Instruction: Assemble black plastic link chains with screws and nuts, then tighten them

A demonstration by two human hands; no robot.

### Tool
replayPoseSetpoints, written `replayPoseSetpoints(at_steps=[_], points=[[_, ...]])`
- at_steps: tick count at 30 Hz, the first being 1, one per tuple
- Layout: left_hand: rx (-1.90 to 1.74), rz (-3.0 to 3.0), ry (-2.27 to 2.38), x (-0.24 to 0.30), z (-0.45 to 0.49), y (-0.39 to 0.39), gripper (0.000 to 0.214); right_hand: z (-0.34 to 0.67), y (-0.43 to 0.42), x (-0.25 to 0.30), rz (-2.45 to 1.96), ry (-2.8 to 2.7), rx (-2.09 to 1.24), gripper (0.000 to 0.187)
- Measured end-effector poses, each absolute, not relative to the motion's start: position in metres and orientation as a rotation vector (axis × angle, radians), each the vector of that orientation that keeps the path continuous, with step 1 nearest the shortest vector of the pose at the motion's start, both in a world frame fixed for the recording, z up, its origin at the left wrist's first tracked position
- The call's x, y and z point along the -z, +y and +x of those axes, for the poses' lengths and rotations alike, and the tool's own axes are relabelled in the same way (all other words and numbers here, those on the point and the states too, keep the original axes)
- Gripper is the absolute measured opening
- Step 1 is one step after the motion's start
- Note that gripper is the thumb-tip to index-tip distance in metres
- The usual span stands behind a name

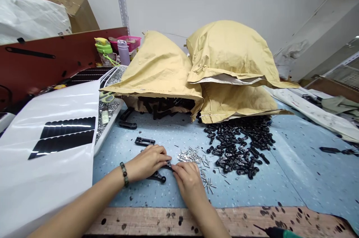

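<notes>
My left hand (148,164), with a beaded bracelet on its wrist, and my right hand (190,182) meet over the blue mat. Pinched between their fingertips is a small black plastic part (168,165), mostly covered by the fingers. Partly beneath my left hand lies a black arm-shaped piece (159,178) with a rounded end. A slotted black piece (144,141) rests just beyond that hand. Small silver pins (193,155) are scattered right by my right hand. Farther right spreads a heap of small black parts (238,148).
Yellow paper sacks (165,66) stand at the back, one open with black pieces inside. On the left, a white sheet (64,125) partly covers a tray (105,139) of metal bits. A screwdriver-like tool (276,232) lies at the front edge. Bottles (123,51) stand behind the tray.
</notes>
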State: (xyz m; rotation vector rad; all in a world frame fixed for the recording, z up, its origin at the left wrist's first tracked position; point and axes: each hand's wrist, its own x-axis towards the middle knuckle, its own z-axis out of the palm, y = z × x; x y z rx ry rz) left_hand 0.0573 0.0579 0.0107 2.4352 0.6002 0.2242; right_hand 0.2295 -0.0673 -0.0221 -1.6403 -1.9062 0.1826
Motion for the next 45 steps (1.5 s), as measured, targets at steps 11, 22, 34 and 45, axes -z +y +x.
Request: replayPoseSetpoints(at_steps=[11, 22, 34, 45], points=[[-0.433, 2.499, 1.177, -0.023, 0.015, 0.070, 0.030, 0.181, 0.043, 0.000, -1.563, -1.982, -0.291, 0.023], [-0.350, 2.299, 1.134, -0.038, 0.053, 0.090, 0.030, 0.359, 0.038, -0.007, -1.885, -1.396, -0.104, 0.015], [-0.540, 2.042, 0.831, -0.055, 0.082, 0.065, 0.024, 0.236, 0.015, -0.033, -1.263, -1.309, -0.659, 0.015], [-0.512, 2.284, 0.962, -0.055, 0.067, 0.064, 0.022, 0.255, -0.026, -0.030, -1.446, -1.552, -0.681, 0.025]])
